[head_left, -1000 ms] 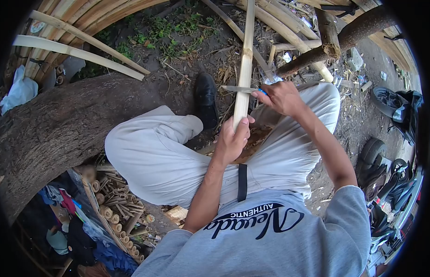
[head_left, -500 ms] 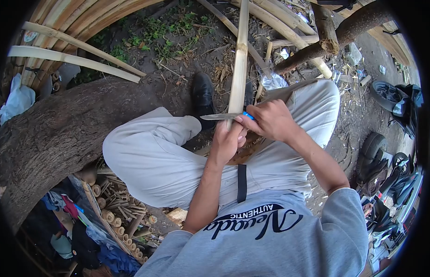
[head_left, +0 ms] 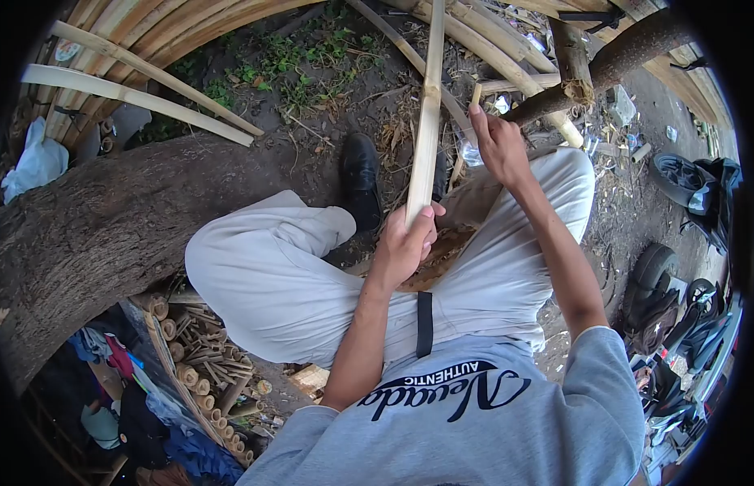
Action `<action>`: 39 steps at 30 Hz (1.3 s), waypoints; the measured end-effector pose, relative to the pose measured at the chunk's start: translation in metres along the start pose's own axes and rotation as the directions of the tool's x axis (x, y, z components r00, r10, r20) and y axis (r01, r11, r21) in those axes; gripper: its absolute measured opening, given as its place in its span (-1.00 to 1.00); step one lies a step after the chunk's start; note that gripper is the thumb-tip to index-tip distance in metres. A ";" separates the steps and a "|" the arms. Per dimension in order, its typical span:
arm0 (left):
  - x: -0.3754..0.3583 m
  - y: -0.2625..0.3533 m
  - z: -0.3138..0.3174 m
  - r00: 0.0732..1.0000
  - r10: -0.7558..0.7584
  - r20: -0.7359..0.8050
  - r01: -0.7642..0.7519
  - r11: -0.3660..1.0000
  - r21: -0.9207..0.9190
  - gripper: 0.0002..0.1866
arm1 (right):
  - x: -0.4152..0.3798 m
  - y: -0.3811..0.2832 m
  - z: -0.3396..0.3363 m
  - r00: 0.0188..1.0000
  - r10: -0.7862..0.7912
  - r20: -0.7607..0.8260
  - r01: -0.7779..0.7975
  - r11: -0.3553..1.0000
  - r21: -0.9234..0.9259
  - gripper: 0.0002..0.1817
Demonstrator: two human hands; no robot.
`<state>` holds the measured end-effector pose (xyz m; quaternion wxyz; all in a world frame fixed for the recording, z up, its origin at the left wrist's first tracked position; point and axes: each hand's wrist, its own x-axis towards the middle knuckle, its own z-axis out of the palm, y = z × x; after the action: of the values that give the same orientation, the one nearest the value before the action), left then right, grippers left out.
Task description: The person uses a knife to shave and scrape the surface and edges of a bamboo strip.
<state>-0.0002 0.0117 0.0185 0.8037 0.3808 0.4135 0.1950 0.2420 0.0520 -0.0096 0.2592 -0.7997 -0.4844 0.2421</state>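
My left hand is wrapped round the near end of a long pale bamboo strip, which runs away from me between my knees. My right hand is raised over my right knee, to the right of the strip and apart from it. Its fingers are curled, with the thumb stretched upward. The blue-handled knife it held a moment ago is hidden from view now. Just beyond the thumb, the tip of a thin bamboo piece overlaps the hand in this view.
A thick tree trunk lies at left, with bundled bamboo strips beyond it. Cut bamboo pieces are piled at lower left. A sawn branch juts in at upper right. Tyres and dark clutter stand at right.
My right hand has moved up and right, away from the strip and my left hand. The knife blade, seen across the strip before, is out of sight. My left hand keeps its hold.
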 end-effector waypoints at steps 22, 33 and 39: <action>0.046 -0.032 -0.017 0.995 -0.066 0.080 0.078 0.986 -0.149 -0.05 | -0.042 -0.028 0.039 0.938 0.133 0.320 -0.292 0.801 0.523 -0.47; 0.109 -0.016 -0.027 0.991 -0.122 0.052 0.132 0.893 -0.430 -0.27 | -0.056 -0.029 0.023 0.926 0.045 0.375 -0.230 0.854 0.466 -0.43; 0.122 -0.005 -0.006 0.964 0.065 0.258 0.118 0.764 -0.635 -0.34 | -0.051 -0.007 0.025 0.954 -0.104 0.282 -0.068 0.840 0.538 -0.38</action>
<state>0.0653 0.0877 -0.0508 0.9359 0.0981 0.2155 0.2610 0.2004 0.0129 -0.0171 0.4004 -0.6428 -0.4374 0.4849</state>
